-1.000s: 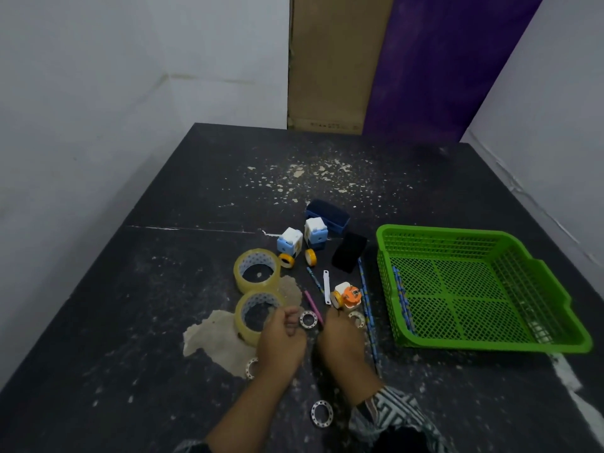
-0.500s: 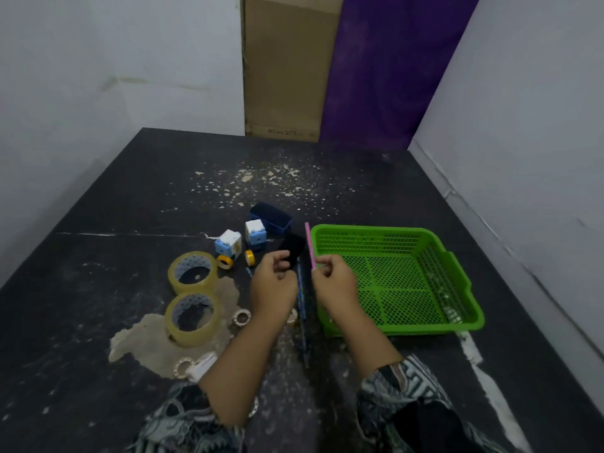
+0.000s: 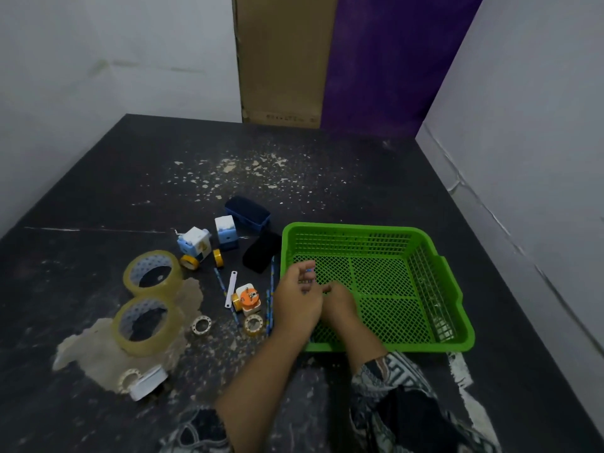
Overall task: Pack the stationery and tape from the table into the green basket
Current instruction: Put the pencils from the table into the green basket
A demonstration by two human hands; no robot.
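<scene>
The green basket [image 3: 441, 282] stands on the dark table, right of the stationery. My left hand [image 3: 299, 300] hovers at the basket's left rim with loosely curled fingers, and I see nothing in it. Just beside it, my right hand [image 3: 340, 304] reaches down inside the basket; its fingertips are hidden, and no pink pencil shows. Two big clear tape rolls [image 3: 152, 273] [image 3: 147, 325] lie at the left. Small tape rings [image 3: 201, 325] [image 3: 253, 323], an orange-and-white sharpener [image 3: 248, 299], blue pencils [image 3: 269, 299] and a white strip [image 3: 231, 289] lie near my left hand.
Two blue-and-white sharpeners [image 3: 194, 240] [image 3: 226, 231], two yellow mini tapes [image 3: 189, 261] [image 3: 218, 257], a dark blue box [image 3: 248, 212] and a black case [image 3: 261, 251] sit behind. A small roll with a white dispenser [image 3: 148, 382] lies at the near left. Walls close in on the right and back.
My right hand picked the pink pencil up from the table and carried it into the basket, where it is now out of sight. My left hand moved along to the basket's rim.
</scene>
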